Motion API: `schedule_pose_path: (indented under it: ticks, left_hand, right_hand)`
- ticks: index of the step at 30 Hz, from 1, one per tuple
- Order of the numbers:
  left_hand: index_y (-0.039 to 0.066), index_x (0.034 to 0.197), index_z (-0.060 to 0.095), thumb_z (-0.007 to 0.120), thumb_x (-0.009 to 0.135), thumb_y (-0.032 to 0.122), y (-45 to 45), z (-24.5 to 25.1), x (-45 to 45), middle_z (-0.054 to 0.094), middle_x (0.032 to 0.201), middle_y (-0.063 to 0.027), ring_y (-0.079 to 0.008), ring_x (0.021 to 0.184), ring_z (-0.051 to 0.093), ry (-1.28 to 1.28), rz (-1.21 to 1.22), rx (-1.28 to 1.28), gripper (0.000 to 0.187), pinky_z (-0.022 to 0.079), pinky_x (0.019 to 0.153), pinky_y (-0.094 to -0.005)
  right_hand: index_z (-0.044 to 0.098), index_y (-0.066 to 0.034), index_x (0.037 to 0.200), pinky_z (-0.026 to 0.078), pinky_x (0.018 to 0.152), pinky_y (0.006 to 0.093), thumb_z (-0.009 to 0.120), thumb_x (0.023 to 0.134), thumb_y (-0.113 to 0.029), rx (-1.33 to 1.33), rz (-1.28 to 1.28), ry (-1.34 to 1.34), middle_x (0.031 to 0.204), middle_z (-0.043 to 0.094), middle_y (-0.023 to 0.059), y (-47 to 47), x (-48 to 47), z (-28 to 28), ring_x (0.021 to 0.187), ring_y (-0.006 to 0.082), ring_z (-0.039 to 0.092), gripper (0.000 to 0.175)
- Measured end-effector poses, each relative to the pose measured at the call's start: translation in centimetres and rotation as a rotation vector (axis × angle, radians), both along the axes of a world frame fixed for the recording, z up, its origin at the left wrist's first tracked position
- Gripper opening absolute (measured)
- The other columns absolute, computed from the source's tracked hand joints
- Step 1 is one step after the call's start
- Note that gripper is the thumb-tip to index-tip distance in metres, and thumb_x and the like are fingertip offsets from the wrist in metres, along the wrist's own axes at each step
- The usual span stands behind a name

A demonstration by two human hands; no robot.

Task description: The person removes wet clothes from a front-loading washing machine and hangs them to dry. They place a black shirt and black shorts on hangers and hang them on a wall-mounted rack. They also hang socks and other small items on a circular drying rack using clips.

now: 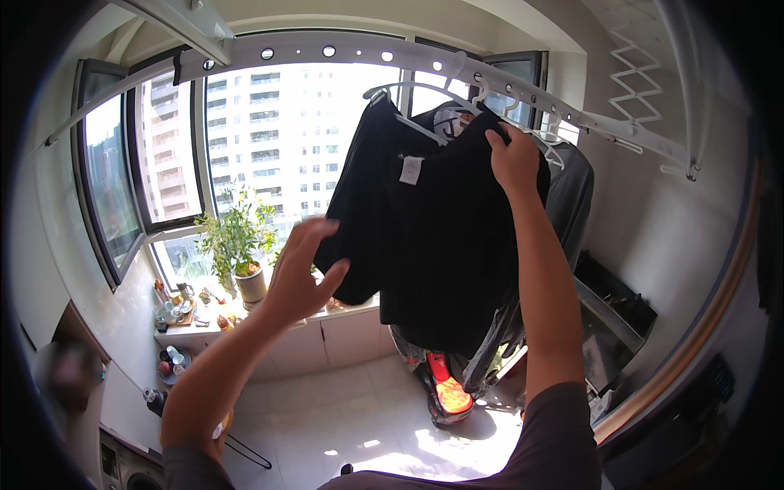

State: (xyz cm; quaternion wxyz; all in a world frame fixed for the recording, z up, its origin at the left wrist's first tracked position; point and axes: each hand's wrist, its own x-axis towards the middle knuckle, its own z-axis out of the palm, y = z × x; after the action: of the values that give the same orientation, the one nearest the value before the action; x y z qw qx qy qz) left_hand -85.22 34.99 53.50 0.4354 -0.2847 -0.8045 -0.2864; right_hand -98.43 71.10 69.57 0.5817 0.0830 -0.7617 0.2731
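Observation:
A black shirt [441, 239] hangs on a white plastic hanger [422, 130] below the drying rack's perforated rail [358, 52]. A small white label [410, 170] shows at its neckline. My right hand [514, 156] pinches the shirt's shoulder at the right, thumb in front and most of the fingers hidden behind the cloth. Beside the sleeve at the left is my left hand [303, 269], its thumb and fingers apart with nothing held. Whether its fingertips touch the sleeve, I cannot tell.
Behind the shirt, a dark grey garment [569, 196] hangs on the same rail. A potted plant [250, 282] and small tea things [180, 306] stand on the windowsill cabinet. Below the clothes, an orange-and-black object [450, 389] sits on the floor. A front-loading washing machine [125, 462] is at lower left.

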Motion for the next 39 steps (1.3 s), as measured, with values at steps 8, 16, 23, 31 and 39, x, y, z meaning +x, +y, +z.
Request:
schedule_pose_path:
  ticks: [8,16,23,31,39]
  left_hand:
    - [0.0,0.125,0.063,0.081,0.084,0.015,-9.1,-19.3,11.1,0.055,0.141,-0.0197,-0.0312,0.126,0.059,-0.564,0.066,0.301,0.047,0.052,0.101,-0.0414]
    - [0.001,0.118,0.065,0.073,0.089,0.007,-21.6,-49.6,28.2,0.065,0.11,-0.0054,-0.014,0.083,0.064,-0.981,0.643,1.158,0.03,0.053,0.073,-0.028]
    - [0.003,0.108,0.068,0.065,0.097,0.02,-19.6,-64.5,49.8,0.063,0.078,-0.0034,-0.0139,0.062,0.058,-1.369,1.143,1.494,0.02,0.045,0.049,-0.0307]
    - [0.004,0.12,0.063,0.065,0.099,0.026,-18.5,-64.4,59.5,0.065,0.092,-0.0065,-0.0185,0.073,0.062,-1.512,1.025,1.759,0.03,0.048,0.059,-0.0332]
    - [0.006,0.131,0.058,0.064,0.101,0.033,-27.4,-63.4,72.2,0.067,0.106,-0.0097,-0.0232,0.085,0.066,-1.167,1.028,1.983,0.041,0.052,0.069,-0.0356]
  right_hand:
    - [0.073,-0.0068,0.126,0.053,0.1,0.0486,0.071,0.094,-0.038,-0.064,-0.021,-0.113,0.123,0.073,0.018,-2.7,-6.1,-1.9,0.116,0.0401,0.068,0.045]
    - [0.071,0.0036,0.125,0.055,0.097,0.0403,0.083,0.087,-0.034,0.007,0.387,-0.131,0.118,0.075,0.0205,-1.0,-6.4,-2.8,0.109,0.0321,0.072,0.055]
    - [0.048,0.008,0.147,0.049,0.11,0.0408,0.091,0.082,-0.022,-0.24,0.527,-0.299,0.14,0.061,0.0213,-0.2,-0.2,-15.6,0.129,0.0324,0.06,0.084]
    - [0.054,0.0037,0.14,0.049,0.106,0.0389,0.092,0.076,-0.023,-0.436,0.349,-0.463,0.134,0.066,0.0179,2.0,6.9,-46.8,0.123,0.0277,0.064,0.08]
    - [0.066,0.0006,0.134,0.059,0.084,0.0443,0.08,0.086,-0.053,0.775,0.421,-2.128,0.113,0.074,0.0216,-15.0,34.0,-77.6,0.108,0.0344,0.07,0.073]
